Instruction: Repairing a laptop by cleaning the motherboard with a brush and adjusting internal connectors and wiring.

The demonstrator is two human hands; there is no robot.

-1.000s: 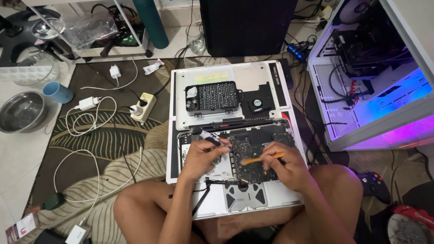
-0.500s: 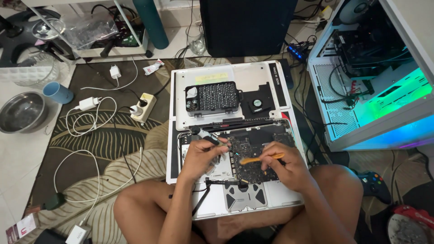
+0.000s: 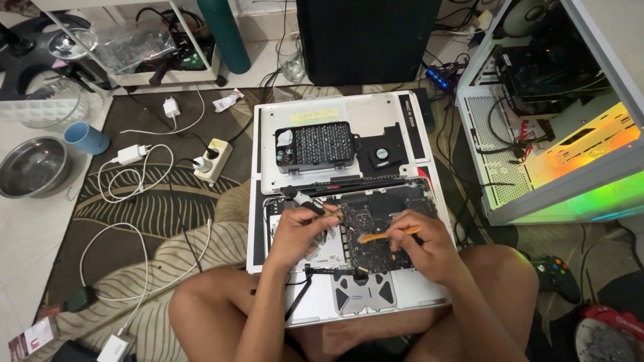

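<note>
Under your fingers lay the opened laptop (image 3: 349,281), its circuit board (image 3: 382,231) exposed. Your right hand (image 3: 422,245) pinched an orange pry tool (image 3: 386,234) against that board; your left hand (image 3: 302,228) gripped a small black tool (image 3: 310,206) just beside it.

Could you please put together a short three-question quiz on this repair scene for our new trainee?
1. True or false: the right hand holds an orange tool over the dark circuit board.
2. Which item lies on the removed back cover? A) a blue cup B) a tray of screwdriver bits C) a game controller
3. What does the left hand grip?

Key:
1. True.
2. B, the bit tray, beside a small fan.
3. A black-handled tool, pointed at the opened laptop.
</note>
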